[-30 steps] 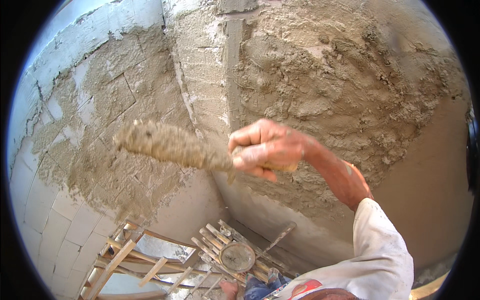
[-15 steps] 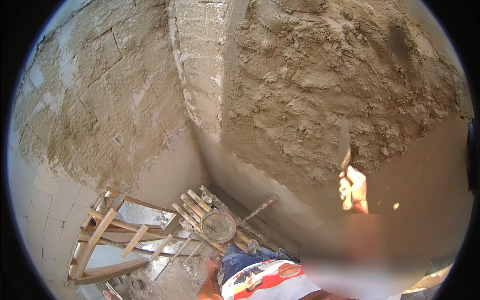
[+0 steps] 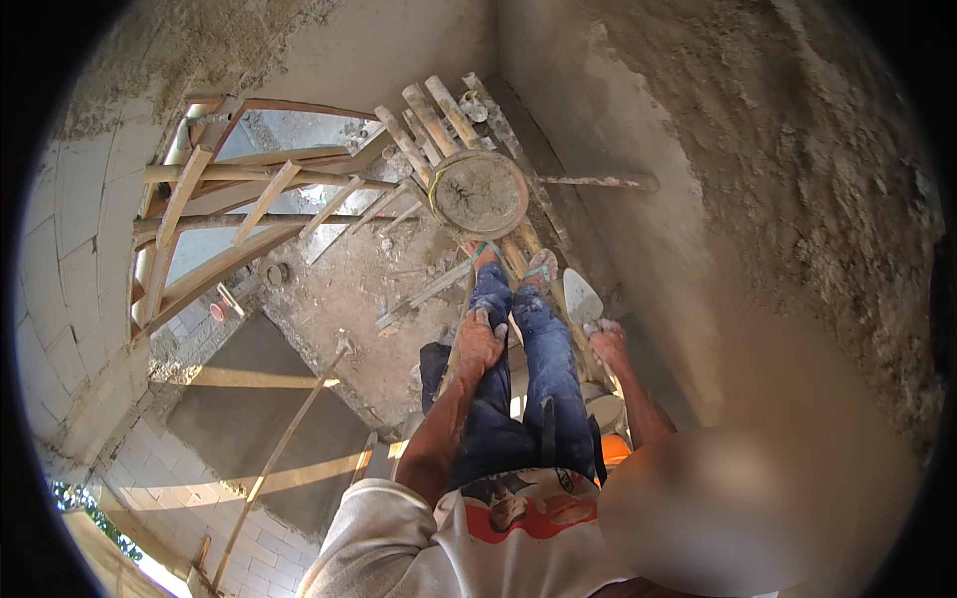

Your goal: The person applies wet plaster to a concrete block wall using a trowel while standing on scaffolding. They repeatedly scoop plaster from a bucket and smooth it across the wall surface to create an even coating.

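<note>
My right hand (image 3: 606, 344) is closed round the handle of a trowel (image 3: 581, 298), held low beside my right leg. The trowel's pale, rounded blade points up and away from me. My left hand (image 3: 481, 341) lies on my left leg near the knee, fingers over the blue jeans (image 3: 546, 374), with no tool in it. Ahead of my feet, a round tub (image 3: 523, 194) holds grey-brown mortar (image 3: 477, 187). It sits on a platform of poles (image 3: 429, 125).
Rough mortar covers the right wall (image 3: 797, 149) above a smoother band. A short pole (image 3: 598, 181) meets that wall beside the platform. Wooden framing (image 3: 179, 214) stands at left; below lies a debris-strewn floor (image 3: 369, 289). A long pole (image 3: 284, 439) leans at lower left.
My right hand has come down from the mortared wall to beside my leg, trowel still held. My left hand is now on my leg. The view has tipped down towards my feet.
</note>
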### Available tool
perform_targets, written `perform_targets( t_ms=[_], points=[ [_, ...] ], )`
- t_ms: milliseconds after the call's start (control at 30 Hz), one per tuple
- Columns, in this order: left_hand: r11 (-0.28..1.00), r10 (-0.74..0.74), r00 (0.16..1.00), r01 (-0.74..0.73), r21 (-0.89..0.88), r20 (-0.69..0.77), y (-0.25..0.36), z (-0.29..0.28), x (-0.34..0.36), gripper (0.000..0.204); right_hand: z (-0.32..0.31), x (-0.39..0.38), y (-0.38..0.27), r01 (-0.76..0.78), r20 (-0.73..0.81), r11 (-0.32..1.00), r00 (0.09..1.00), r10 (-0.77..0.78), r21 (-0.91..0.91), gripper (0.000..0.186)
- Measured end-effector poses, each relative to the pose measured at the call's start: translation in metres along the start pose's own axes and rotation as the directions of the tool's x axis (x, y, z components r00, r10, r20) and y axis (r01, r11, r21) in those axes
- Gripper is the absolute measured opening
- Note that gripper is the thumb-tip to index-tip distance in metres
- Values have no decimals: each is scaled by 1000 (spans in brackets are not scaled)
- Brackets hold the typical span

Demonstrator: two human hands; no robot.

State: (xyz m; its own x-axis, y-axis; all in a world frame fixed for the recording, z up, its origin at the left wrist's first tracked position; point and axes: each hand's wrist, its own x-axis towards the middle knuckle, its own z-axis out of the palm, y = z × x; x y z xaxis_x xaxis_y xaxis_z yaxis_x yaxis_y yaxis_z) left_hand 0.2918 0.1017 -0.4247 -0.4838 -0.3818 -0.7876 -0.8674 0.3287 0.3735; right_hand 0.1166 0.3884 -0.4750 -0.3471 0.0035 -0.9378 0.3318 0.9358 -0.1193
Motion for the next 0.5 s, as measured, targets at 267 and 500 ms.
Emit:
perform_targets(
  t_ms=[267, 500],
  points=[
    [996, -93, 987, 93, -7, -134, -43, 52, -25, 86, 54, 208, -277, 513, -11, 508, 695, -718, -692, 23],
    [948, -180, 962, 114, -297, -205, -63, 71, -16, 91, 134, 290, -315, 612, 289, 331, 695, -658, -718, 25]
  ],
)
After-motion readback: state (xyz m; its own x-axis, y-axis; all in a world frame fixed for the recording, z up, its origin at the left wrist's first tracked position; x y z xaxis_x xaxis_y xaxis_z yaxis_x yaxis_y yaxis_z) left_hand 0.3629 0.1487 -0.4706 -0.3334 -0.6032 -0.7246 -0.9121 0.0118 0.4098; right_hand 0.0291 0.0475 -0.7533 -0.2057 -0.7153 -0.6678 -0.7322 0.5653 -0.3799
